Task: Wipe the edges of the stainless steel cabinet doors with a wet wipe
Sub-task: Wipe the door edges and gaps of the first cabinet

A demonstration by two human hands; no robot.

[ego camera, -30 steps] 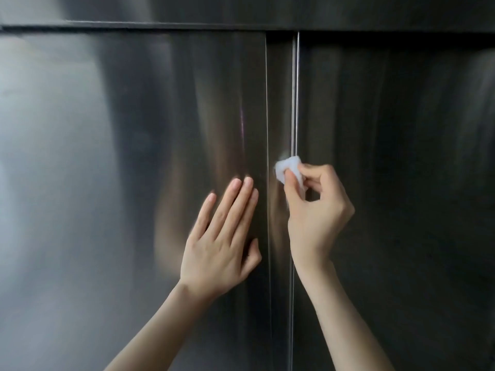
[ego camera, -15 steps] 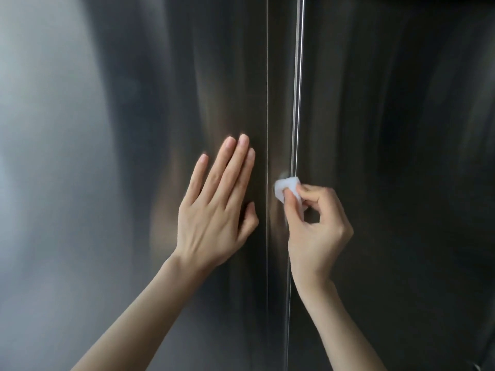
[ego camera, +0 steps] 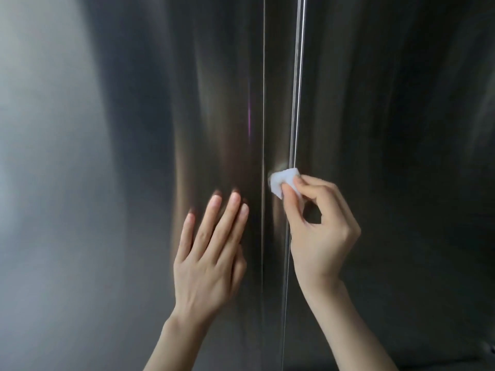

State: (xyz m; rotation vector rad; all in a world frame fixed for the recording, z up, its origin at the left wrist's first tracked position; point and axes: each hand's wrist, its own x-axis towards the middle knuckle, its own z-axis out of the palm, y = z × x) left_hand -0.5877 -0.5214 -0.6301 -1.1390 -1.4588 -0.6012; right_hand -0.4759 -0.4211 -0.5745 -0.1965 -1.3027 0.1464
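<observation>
here the wet wipe (ego camera: 284,181) sits pinched in right hand (ego camera: 320,231) fingertips.

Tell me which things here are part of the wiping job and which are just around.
Part of the job: wet wipe, right hand pinching it, door edge, left hand flat on the left door, right door.
Just around: nothing else clearly visible.
</observation>
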